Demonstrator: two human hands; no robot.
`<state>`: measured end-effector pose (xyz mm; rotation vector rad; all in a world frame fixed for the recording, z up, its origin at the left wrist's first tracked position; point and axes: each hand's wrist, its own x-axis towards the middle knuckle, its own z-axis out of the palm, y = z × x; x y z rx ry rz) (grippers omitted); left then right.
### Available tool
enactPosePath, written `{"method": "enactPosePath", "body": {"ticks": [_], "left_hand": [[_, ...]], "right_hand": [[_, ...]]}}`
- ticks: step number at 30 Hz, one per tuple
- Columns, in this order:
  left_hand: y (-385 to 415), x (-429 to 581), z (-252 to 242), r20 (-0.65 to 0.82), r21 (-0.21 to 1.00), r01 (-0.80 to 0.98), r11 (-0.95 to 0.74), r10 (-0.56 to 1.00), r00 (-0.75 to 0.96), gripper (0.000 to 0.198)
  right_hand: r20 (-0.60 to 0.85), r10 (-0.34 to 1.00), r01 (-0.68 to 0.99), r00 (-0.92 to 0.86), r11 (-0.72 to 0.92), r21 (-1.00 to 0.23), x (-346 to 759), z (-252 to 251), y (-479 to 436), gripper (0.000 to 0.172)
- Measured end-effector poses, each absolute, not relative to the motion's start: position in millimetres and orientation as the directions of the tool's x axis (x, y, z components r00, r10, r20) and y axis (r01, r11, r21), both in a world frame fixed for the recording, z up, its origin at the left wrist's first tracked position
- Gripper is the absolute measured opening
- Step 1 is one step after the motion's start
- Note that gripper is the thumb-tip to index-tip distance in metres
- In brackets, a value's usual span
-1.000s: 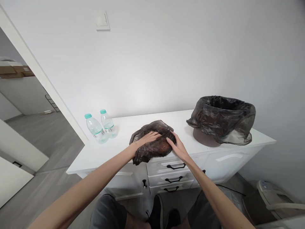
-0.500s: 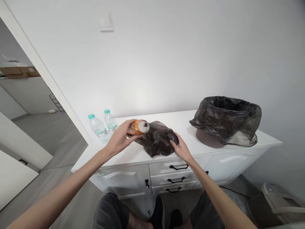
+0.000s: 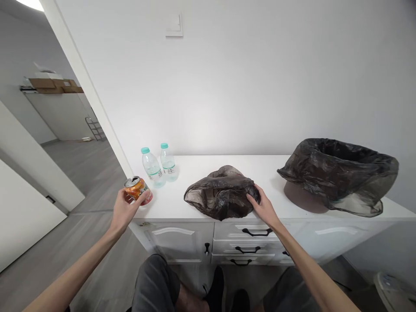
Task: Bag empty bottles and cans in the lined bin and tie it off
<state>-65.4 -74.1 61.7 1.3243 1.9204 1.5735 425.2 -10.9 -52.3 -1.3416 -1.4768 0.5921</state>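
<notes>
My left hand [image 3: 127, 209] is closed around an orange drink can [image 3: 138, 189], held upright at the left end of the white cabinet top. The can's opening faces up. With fingers gripping its right edge, my right hand [image 3: 262, 204] holds a crumpled black plastic bag [image 3: 224, 195] that lies on the cabinet, its mouth partly open toward the left. Just behind the can stand two clear bottles with teal caps, a nearer bottle [image 3: 152, 167] and a farther bottle [image 3: 168, 162].
On the right of the cabinet top [image 3: 191, 161] stands a brown bin [image 3: 302, 199] lined with a black bag [image 3: 344, 173]. Drawers with black handles [image 3: 256, 233] lie below the front edge. A doorway opens at the left; a wall rises behind.
My left hand has carried the can from above the bag leftward to the cabinet's left end, turning it upright. My right hand stays on the bag. The view has shifted left.
</notes>
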Motion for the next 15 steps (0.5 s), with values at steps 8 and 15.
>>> {"method": "enactPosePath", "body": {"ticks": [8, 15], "left_hand": [[-34, -79, 35, 0.282, 0.873, 0.487, 0.017, 0.797, -0.534, 0.079], [-30, -76, 23, 0.349, 0.866, 0.497, -0.047, 0.769, -0.536, 0.086]], "right_hand": [[0.33, 0.933, 0.449, 0.14, 0.237, -0.862, 426, -58, -13, 0.084], [0.309, 0.941, 0.433, 0.135, 0.225, -0.873, 425, -54, -15, 0.085]]}}
